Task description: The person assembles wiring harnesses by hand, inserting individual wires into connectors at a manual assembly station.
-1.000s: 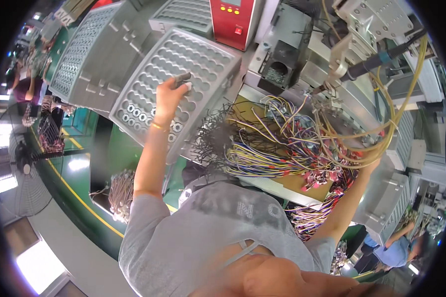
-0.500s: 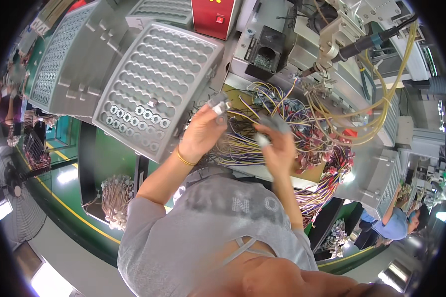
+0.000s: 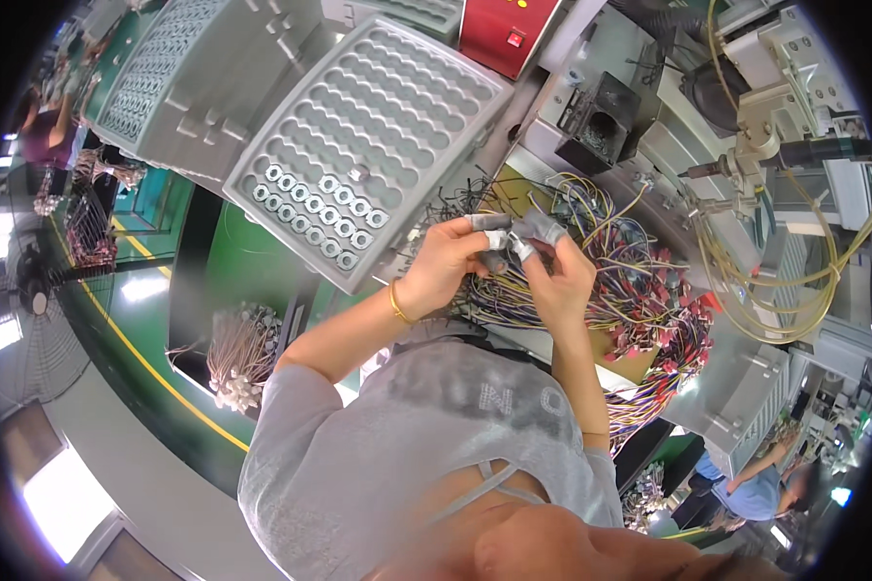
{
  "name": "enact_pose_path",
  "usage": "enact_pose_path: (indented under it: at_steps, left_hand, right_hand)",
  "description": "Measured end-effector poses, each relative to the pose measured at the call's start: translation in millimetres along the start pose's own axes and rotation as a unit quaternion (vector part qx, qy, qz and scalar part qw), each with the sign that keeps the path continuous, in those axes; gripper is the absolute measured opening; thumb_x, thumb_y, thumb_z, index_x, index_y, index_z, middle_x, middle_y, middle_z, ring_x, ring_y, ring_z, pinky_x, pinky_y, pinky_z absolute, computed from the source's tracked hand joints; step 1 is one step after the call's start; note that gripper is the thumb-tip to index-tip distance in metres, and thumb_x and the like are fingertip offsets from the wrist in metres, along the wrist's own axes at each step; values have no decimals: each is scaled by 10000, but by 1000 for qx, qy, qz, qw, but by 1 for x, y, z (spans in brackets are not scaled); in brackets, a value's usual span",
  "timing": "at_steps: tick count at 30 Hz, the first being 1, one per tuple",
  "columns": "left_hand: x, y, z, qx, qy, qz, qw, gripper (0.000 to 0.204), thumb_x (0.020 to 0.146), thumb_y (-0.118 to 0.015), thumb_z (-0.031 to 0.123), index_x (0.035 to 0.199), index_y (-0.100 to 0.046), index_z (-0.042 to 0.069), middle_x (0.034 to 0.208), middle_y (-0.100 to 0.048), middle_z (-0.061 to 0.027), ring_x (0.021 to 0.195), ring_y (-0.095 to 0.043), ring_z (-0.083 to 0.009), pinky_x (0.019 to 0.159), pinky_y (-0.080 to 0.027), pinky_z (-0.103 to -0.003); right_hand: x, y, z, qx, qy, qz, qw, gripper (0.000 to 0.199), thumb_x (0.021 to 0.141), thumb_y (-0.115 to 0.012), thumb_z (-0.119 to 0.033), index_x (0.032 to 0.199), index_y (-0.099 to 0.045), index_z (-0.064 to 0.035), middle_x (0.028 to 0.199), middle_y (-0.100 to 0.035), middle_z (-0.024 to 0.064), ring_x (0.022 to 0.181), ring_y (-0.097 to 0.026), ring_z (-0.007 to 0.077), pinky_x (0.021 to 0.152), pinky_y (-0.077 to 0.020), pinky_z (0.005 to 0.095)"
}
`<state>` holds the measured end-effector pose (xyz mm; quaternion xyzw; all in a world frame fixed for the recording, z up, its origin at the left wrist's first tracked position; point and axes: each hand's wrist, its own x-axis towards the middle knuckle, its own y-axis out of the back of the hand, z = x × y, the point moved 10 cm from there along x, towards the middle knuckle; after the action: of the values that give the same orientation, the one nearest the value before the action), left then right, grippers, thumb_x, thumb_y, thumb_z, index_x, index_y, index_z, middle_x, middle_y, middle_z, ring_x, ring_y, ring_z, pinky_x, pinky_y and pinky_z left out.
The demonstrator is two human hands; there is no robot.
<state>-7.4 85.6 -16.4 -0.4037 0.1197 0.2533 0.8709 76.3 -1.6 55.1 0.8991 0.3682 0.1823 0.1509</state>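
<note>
My left hand [image 3: 448, 261] and my right hand [image 3: 564, 281] meet fingertip to fingertip above a heap of coloured wires [image 3: 513, 295]. Grey and white coverings wrap several fingertips on both. Each hand is closed in a pinch, and whatever small piece lies between the fingers is too small to name. To the left of them tilts a grey tray [image 3: 397, 121] with rows of round recesses. Ring-shaped metal parts [image 3: 314, 235] fill several recesses at its near end, and one small part [image 3: 357, 174] sits farther up.
At the back stand a red box with a switch [image 3: 513, 34] and a black open container [image 3: 599, 131]. A machine arm with a soldering-iron-like tool [image 3: 794, 155] and yellow tubes [image 3: 814, 295] reaches in at right. More wires with red ends [image 3: 673, 334] hang over the right edge.
My hands have come together from being apart; the right fingers now touch near the left ones. The view has shifted, so the tray and machine appear farther right and higher.
</note>
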Motion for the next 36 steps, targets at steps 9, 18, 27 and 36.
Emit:
enact_pose_path:
  at_steps: [9,18,27,36]
  left_hand:
    - [-5,9,48,312,-174,11,934,323,800,-562,135,1099,-563,12,897,-621,-50,736,-576,-114,626,-459,-248]
    - [-15,115,129,790,-346,285,419,314,685,-672,271,930,-617,83,720,-535,-151,729,-526,-354,644,-425,-439]
    - [-20,105,139,699,-313,322,557,390,712,-689,245,1012,-586,19,912,-620,-141,824,-610,-265,719,-475,-349]
    - [-6,-1,35,333,-181,-40,925,372,723,-591,-103,1084,-543,-26,1003,-601,-93,883,-578,-149,796,-474,-269]
  right_hand:
    - [-5,22,7,9,-63,20,998,327,681,-579,51,1007,-568,39,867,-616,70,769,-579,110,713,-470,241]
    - [-116,69,17,-337,26,-166,927,274,599,-577,9,870,-544,-9,855,-549,109,823,-545,270,679,-476,324]
    - [-160,94,82,-298,-71,-82,948,303,656,-552,4,956,-527,-22,782,-524,136,716,-540,305,610,-456,370]
    - [-187,96,95,-251,-124,0,960,411,654,-639,-26,1045,-514,-32,870,-546,158,736,-552,341,621,-462,376]
